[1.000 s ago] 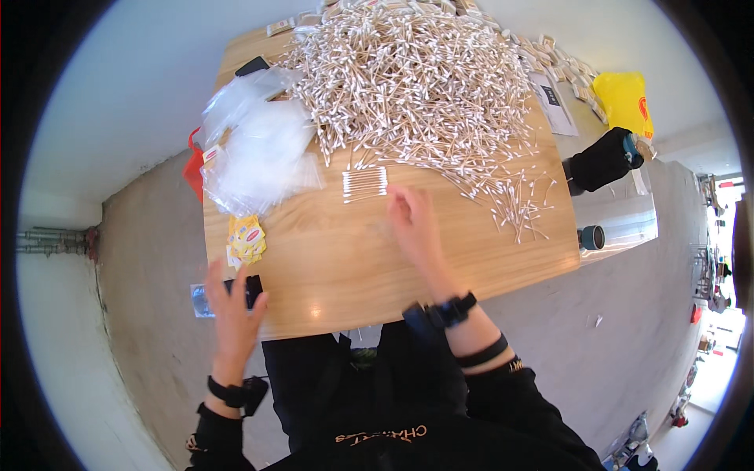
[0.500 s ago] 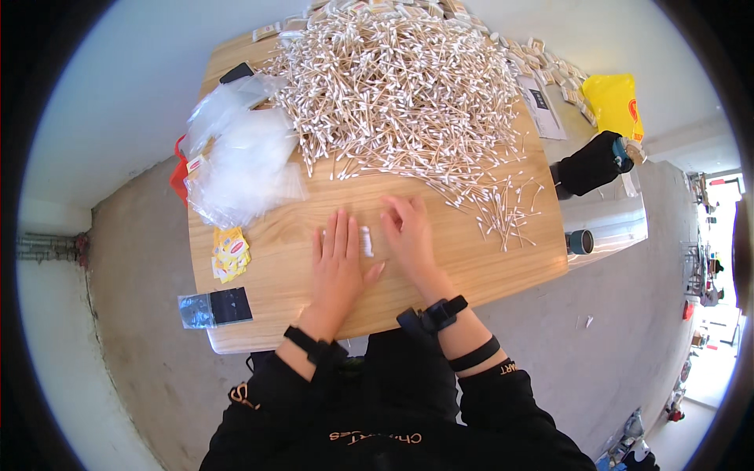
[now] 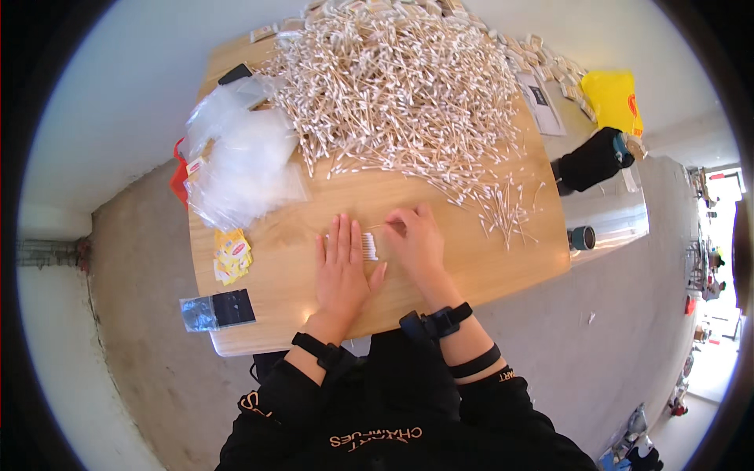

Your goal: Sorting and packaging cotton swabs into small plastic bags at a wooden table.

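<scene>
My left hand (image 3: 342, 271) lies flat and open on the wooden surface (image 3: 471, 259), fingers spread, holding nothing. Just right of it my right hand (image 3: 415, 239) pinches a single cotton swab (image 3: 380, 227) at its fingertips. Between the two hands sits a small row of swabs (image 3: 369, 246), lined up side by side near the middle of the frame. Above them the big heap of swabs (image 3: 400, 86) fills the upper centre, with clear plastic bags (image 3: 243, 169) at the upper left. As I see it, a nudge from either palm could scatter that tidy row, and strays near the heap's edge could roll into it.
</scene>
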The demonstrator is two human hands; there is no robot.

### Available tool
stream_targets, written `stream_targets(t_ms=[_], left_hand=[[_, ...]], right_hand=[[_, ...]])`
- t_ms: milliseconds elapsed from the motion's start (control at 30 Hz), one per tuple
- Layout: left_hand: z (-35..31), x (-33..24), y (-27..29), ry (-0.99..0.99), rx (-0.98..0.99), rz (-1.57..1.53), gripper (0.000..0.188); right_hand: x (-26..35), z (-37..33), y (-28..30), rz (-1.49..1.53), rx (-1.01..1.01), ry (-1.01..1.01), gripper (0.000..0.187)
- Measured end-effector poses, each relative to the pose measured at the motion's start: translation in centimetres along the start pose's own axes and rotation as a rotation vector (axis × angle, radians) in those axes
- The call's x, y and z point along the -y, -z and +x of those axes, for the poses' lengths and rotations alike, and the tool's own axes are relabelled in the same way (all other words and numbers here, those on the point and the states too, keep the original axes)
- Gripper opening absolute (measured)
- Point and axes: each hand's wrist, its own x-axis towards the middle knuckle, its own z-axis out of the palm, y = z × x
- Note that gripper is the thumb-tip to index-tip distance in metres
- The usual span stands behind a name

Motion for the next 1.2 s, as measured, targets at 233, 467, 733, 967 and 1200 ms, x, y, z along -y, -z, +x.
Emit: stream_targets(t_ms=[233, 467, 733, 967, 1200], left_hand=[[-1.1, 0.0, 0.0, 0.018, -0.019, 0.012, 0.074], [-0.7, -0.4, -0.1, -0.004, -0.031, 0.015, 0.072], [-0.9, -0.7, 0.0, 0.009, -0.057, 0.004, 0.072], [0.0, -0.6, 0.8, 0.088, -0.055, -0.01, 0.085], [3.3, 0.2, 0.1, -0.02, 0.056, -0.004, 0.1]], right_hand=[[-3.4, -2.1, 4.6, -0.065, 0.127, -0.078, 0.005], [-6.0, 3.4, 6.5, -0.028, -0.388, 0.096, 0.033], [1.0, 7.3, -3.4, -0.212, -0.27, 0.322, 0.038], [-1.0, 1.1, -0.9, -0.049, 0.015, 0.594, 0.027], [-3.1, 0.3, 2.6, -0.112, -0.159, 0.277, 0.03]])
